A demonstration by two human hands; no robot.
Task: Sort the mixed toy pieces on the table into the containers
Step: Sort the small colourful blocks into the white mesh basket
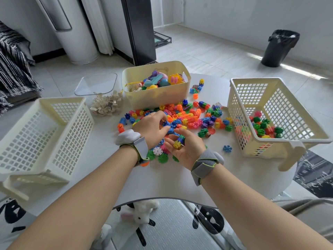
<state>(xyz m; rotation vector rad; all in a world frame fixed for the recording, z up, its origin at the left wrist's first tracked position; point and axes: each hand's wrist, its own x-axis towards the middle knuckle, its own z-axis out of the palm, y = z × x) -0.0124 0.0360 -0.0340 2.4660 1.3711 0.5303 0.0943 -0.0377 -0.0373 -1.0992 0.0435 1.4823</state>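
Head view: the left hand (151,125) pinches a blue block (166,123) from the pile (189,116) while the right hand (185,150), fingers (169,142) loosely curled, cups blocks (179,141) that could tumble onto the tabletop (180,183) if overfilled.

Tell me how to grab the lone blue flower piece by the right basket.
Probably pinch the blue flower piece across opposite petals from straight above: it lies flat and alone on the table, and the right basket crowds its right side.
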